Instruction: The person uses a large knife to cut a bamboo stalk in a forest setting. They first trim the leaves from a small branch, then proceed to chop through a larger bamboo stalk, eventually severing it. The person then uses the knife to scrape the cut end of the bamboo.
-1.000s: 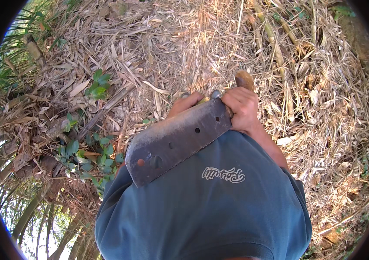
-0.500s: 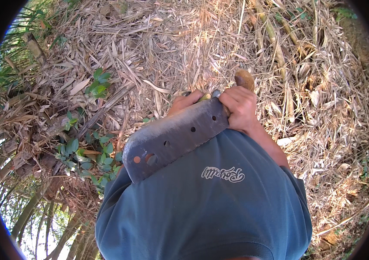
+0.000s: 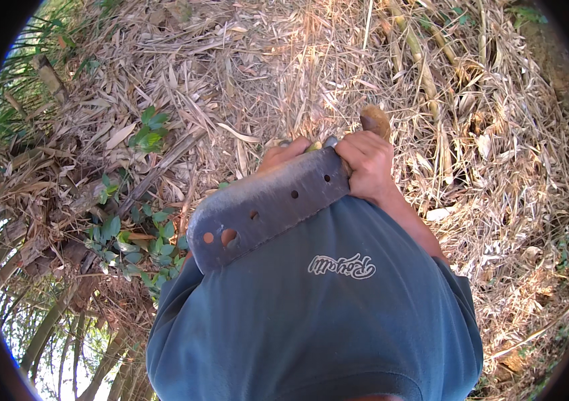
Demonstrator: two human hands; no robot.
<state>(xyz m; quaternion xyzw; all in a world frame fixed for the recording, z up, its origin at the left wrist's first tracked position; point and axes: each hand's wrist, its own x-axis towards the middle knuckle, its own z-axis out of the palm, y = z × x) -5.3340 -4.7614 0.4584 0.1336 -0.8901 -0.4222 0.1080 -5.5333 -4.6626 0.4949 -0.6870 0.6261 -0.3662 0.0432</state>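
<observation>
Your right grip (image 3: 370, 162) is closed, fingers curled tight, knuckles uppermost. Your right forearm (image 3: 410, 219) is bare and slants inward from the elbow side, the wrist roughly in line with it. Your left grip (image 3: 283, 156) lies just to the left, near the right one but apart; only its upper part shows, so its closure cannot be verified. Most of your left forearm is hidden from view.
</observation>
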